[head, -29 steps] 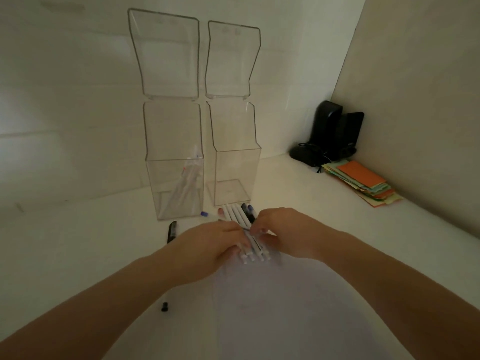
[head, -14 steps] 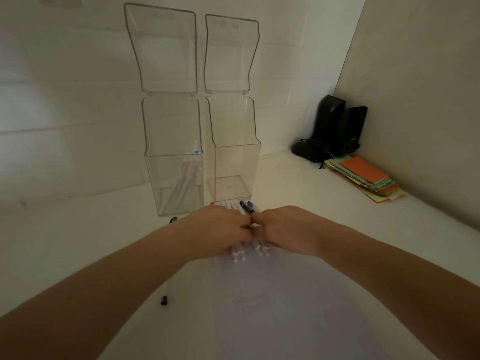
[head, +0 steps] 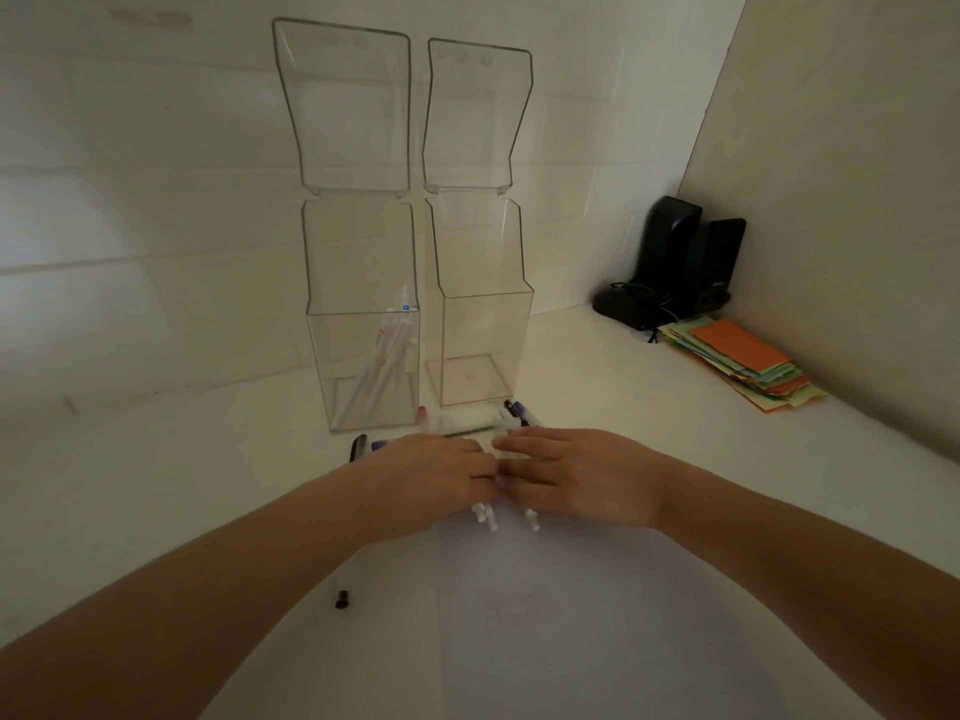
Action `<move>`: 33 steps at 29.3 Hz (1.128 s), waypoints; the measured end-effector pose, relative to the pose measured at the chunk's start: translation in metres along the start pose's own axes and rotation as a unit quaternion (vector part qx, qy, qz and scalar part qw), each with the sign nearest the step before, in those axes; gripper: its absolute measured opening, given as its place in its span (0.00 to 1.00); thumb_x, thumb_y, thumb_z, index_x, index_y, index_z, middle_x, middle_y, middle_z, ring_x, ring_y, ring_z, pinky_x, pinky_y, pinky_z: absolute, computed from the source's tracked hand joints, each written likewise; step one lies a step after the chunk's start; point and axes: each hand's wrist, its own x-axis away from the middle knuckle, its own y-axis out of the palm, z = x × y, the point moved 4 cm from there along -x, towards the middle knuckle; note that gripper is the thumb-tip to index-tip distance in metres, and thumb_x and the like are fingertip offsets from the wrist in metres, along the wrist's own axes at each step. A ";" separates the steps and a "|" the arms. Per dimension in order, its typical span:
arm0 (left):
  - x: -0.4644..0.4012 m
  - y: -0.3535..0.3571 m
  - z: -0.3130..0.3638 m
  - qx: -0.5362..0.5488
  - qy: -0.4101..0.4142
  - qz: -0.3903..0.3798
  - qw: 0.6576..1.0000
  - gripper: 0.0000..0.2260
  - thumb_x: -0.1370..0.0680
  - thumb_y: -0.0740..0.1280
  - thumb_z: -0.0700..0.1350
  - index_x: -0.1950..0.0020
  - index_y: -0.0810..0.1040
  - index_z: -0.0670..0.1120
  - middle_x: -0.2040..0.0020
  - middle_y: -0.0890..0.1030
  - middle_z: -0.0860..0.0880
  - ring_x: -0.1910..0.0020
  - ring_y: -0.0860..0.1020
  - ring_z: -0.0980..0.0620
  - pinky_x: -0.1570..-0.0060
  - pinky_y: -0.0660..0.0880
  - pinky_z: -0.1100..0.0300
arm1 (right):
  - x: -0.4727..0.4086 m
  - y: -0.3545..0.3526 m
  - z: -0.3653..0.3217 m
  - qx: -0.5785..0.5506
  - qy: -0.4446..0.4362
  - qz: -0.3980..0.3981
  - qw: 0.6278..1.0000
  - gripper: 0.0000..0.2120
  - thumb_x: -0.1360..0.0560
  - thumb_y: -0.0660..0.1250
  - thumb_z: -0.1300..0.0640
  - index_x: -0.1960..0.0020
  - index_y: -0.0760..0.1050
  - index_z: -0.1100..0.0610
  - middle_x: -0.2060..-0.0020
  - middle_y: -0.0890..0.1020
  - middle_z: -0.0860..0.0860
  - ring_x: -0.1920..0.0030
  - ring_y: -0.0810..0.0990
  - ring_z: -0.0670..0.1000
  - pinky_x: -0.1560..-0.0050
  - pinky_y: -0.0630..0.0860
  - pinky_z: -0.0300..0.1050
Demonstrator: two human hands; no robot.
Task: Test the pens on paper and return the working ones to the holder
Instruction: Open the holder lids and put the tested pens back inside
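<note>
With both the left hand (head: 436,485) and right hand (head: 566,478) laid flat-fingered over the loose pens (head: 483,514) on the paper (head: 545,615) (nothing gripped), a careless sweep could roll untested pens off the tabletop (head: 156,485) or mix them with those in the left holder (head: 363,366).

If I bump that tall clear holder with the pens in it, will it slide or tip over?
Likely tip rather than slide: the left holder is tall on a small base, with its lid standing open above. It looks like thin clear plastic, so probably light. The few pens inside lean to one side and add little ballast.
</note>
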 end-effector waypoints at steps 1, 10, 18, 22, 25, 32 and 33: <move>0.006 0.002 -0.001 0.019 -0.017 -0.011 1.000 0.12 0.31 0.58 0.39 0.54 0.79 0.48 0.56 0.82 0.51 0.59 0.80 0.52 0.68 0.77 0.60 | 0.001 0.002 -0.003 -0.010 -0.001 0.002 1.000 0.13 0.23 0.57 0.61 0.42 0.75 0.60 0.43 0.81 0.56 0.38 0.75 0.57 0.35 0.69 0.50; 0.036 -0.078 -0.016 0.237 -0.249 0.204 0.917 0.07 0.24 0.63 0.52 0.50 0.79 0.55 0.54 0.80 0.67 0.53 0.77 0.68 0.53 0.70 0.76 | -0.005 -0.094 0.019 -0.354 0.335 0.119 0.865 0.08 0.21 0.56 0.51 0.45 0.71 0.50 0.52 0.82 0.39 0.53 0.81 0.39 0.54 0.77 0.34; 0.063 -0.143 -0.080 0.341 -0.303 0.517 0.724 0.05 0.24 0.62 0.36 0.52 0.73 0.45 0.55 0.80 0.50 0.53 0.79 0.54 0.51 0.76 0.60 | -0.053 -0.150 0.081 -0.542 0.386 0.401 0.630 0.02 0.22 0.59 0.61 0.51 0.69 0.55 0.54 0.83 0.52 0.52 0.83 0.48 0.51 0.79 0.39; 0.060 -0.135 -0.098 0.258 -0.370 0.481 0.752 0.04 0.23 0.63 0.38 0.49 0.74 0.44 0.54 0.80 0.50 0.53 0.80 0.55 0.49 0.77 0.56 | -0.101 -0.130 0.092 -0.516 0.424 0.378 0.641 0.02 0.21 0.59 0.58 0.53 0.68 0.52 0.57 0.81 0.48 0.53 0.83 0.52 0.50 0.80 0.51; 0.053 -0.115 -0.101 0.205 -0.427 0.379 0.795 0.07 0.24 0.64 0.39 0.47 0.72 0.47 0.56 0.81 0.52 0.56 0.80 0.54 0.53 0.77 0.61 | -0.129 -0.103 0.095 -0.482 0.459 0.287 0.689 0.04 0.22 0.60 0.57 0.49 0.69 0.57 0.55 0.80 0.51 0.54 0.81 0.54 0.50 0.78 0.56; 0.049 -0.103 -0.104 0.240 -0.439 0.316 0.806 0.11 0.22 0.61 0.40 0.42 0.65 0.50 0.53 0.76 0.54 0.52 0.78 0.54 0.58 0.74 0.66 | -0.151 -0.079 0.090 -0.472 0.437 0.175 0.745 0.10 0.25 0.66 0.55 0.45 0.74 0.53 0.54 0.81 0.52 0.58 0.78 0.46 0.60 0.75 0.32; 0.052 -0.104 -0.101 0.246 -0.428 0.330 0.805 0.11 0.23 0.61 0.38 0.43 0.66 0.50 0.52 0.75 0.56 0.49 0.77 0.55 0.56 0.73 0.67 | -0.147 -0.083 0.093 -0.471 0.441 0.189 0.740 0.09 0.25 0.66 0.55 0.46 0.75 0.52 0.55 0.82 0.50 0.58 0.79 0.45 0.55 0.77 0.35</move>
